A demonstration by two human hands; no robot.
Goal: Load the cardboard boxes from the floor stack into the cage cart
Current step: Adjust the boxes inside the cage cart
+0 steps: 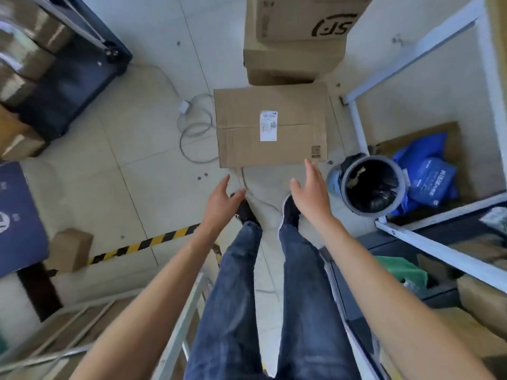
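Both hands reach toward a flat cardboard box (270, 127) lying on the floor just beyond the feet. The left hand (220, 200) and right hand (311, 192) hold nothing, fingers spread wide. More boxes (295, 48) are stacked on its far side.

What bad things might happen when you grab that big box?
The cable loops beside the box, and a strand runs by the shoes, so feet might trip. The bin stands close on the right; the box could knock it over. The left hand and right hand are open, not yet gripping the box; a poor grip may drop it.
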